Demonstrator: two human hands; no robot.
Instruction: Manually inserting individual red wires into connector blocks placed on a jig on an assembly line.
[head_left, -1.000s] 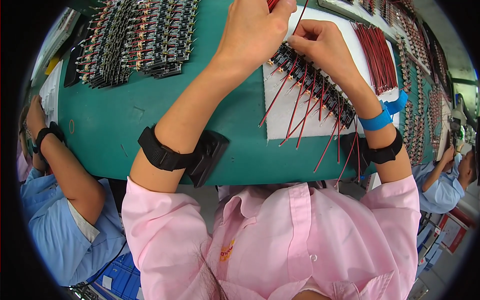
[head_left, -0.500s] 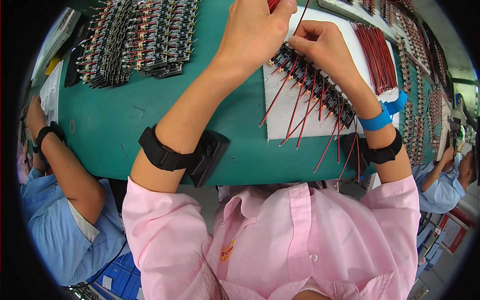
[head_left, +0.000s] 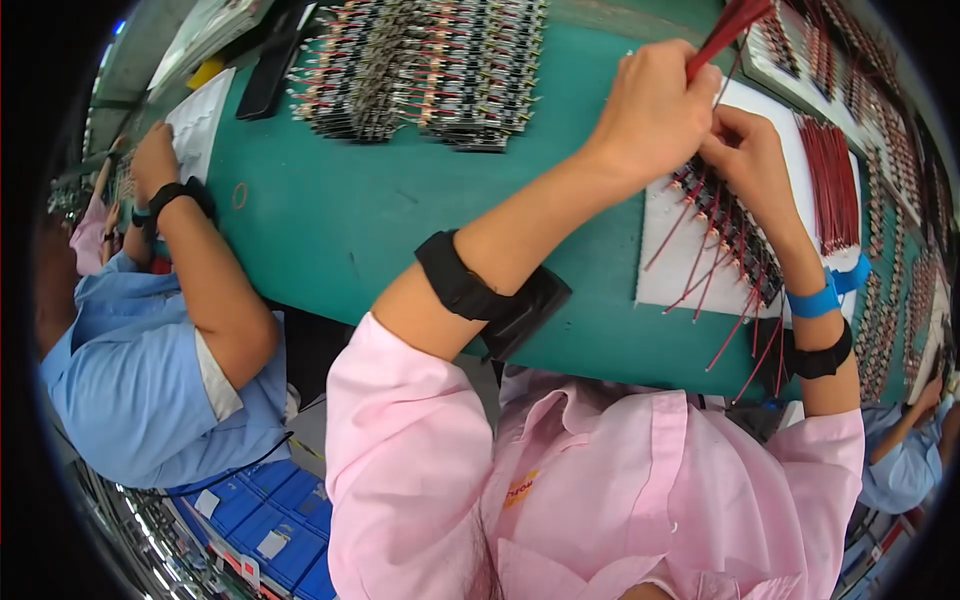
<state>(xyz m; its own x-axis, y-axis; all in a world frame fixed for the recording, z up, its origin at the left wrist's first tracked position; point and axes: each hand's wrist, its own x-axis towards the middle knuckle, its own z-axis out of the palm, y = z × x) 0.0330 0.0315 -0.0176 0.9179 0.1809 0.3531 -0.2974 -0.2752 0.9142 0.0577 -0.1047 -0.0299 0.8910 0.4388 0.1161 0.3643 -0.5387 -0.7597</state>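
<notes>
My left hand (head_left: 655, 110) is closed around a bundle of red wires (head_left: 728, 28) that sticks up past its fingers. Right beside it, my right hand (head_left: 748, 160) pinches at a single thin wire over a row of small dark circuit boards (head_left: 728, 232). Red wires (head_left: 712, 290) trail from those boards toward me across a white mat (head_left: 660, 250) on the green table (head_left: 340, 200). Black straps wrap both my forearms, and a blue band sits on my right wrist (head_left: 820, 300).
Dense rows of small boards (head_left: 430, 60) lie at the table's far side. A loose pile of red wires (head_left: 832, 185) rests on the mat's right. A person in blue (head_left: 150, 360) works at my left; another person's arm (head_left: 905, 440) is at the right.
The view has swung so the table sits further right. Both hands stay together over the boards with little visible change in their grip.
</notes>
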